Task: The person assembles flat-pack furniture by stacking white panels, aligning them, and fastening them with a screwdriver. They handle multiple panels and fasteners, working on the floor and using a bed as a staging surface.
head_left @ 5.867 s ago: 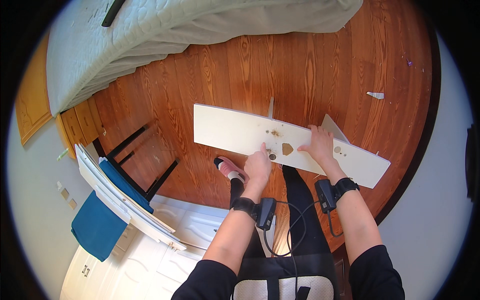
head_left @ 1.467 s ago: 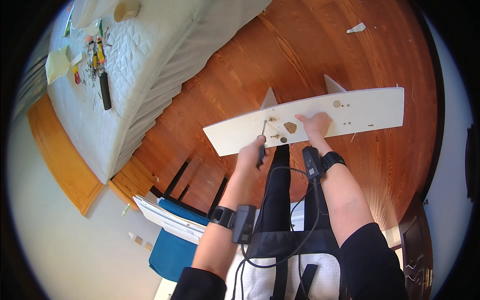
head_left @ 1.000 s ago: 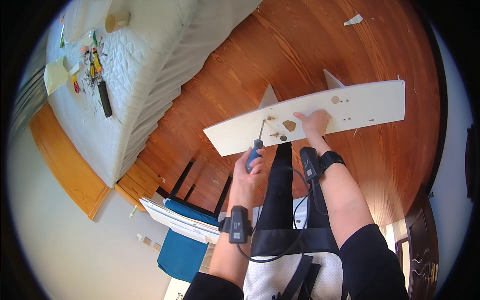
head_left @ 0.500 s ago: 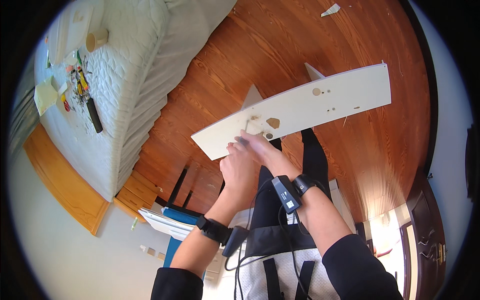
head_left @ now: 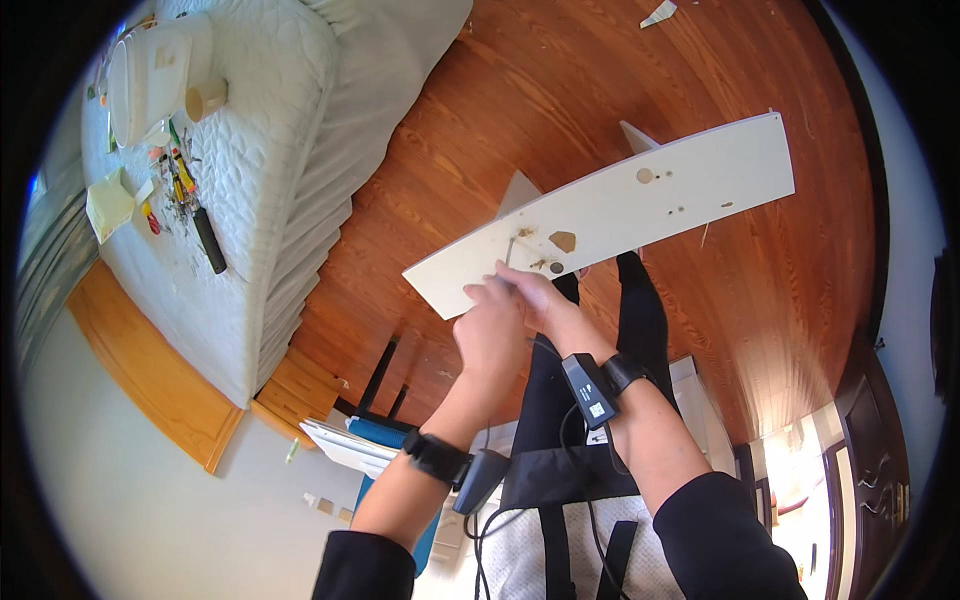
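A long white board (head_left: 690,160) with holes and brown worn patches lies in front of me, two upright white panels (head_left: 518,192) showing beyond its far edge. A screwdriver (head_left: 511,249) points at a brown worn spot near the board's left part; its thin metal shaft shows, while fingers mostly hide its handle. My right hand (head_left: 545,299) is closed around that handle. Pressed close beside it, my left hand (head_left: 488,328) has its fingers curled at the handle's near end. Whether the left fingers grip or only touch it is hard to see.
Left stands a bed with a white quilted mattress (head_left: 270,130), holding a clear plastic bin (head_left: 150,80), a beige cup (head_left: 206,99), and scattered tools (head_left: 182,180). Cables hang from my wrist devices. A white scrap (head_left: 658,14) lies on the wooden floor (head_left: 560,90).
The whole view has shifted slightly, so the board and bed sit farther right. Both hands stay together at the screwdriver; the left fingers have changed position a little around its handle.
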Motion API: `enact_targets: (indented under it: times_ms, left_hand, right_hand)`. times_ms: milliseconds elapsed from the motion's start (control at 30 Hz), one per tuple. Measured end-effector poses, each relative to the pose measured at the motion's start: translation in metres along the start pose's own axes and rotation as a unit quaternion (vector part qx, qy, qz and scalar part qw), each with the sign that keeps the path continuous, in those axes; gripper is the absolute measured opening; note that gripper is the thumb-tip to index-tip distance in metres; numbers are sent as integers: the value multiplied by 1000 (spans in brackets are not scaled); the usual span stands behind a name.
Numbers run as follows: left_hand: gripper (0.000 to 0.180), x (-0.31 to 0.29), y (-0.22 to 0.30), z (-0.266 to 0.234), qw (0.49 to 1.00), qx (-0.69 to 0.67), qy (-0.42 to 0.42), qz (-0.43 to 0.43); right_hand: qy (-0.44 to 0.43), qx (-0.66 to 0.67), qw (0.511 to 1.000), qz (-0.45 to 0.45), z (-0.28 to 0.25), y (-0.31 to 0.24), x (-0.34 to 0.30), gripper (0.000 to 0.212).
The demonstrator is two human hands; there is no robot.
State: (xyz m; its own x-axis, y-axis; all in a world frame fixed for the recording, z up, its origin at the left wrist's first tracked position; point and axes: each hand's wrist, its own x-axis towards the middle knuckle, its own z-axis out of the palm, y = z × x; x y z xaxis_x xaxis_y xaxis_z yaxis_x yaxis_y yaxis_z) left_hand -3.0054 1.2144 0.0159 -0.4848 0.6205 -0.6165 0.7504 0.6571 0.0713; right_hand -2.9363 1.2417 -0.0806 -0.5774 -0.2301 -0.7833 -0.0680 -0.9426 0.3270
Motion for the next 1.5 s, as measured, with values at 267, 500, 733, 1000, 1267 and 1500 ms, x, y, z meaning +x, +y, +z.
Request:
enact_targets:
  times_ms: [267,500,733,1000,1267,1500]
  left_hand:
    - [20,33,-16,-6,584,-644,-170,-464]
    - [20,37,-35,-2,309,-773,-155,-531]
    - [31,4,-25,16,992,-88,-68,-59]
    - [28,8,-30,24,994,22,-99,42]
    - [14,53,-60,-1,387,-793,-255,-395]
    - [39,50,-42,-13,967,-105,-230,23]
  right_hand:
    - [12,10,1000,6,9,3,1,33]
    - [153,-41,987,-26,29,5,-1,28]
    - [94,-26,991,-90,6,29,8,34]
    - [23,92,987,-132,-6,44,20,38]
    - [49,99,990,-86,35,24,12,32]
    - [-35,218,972,-81,41,23,3,33]
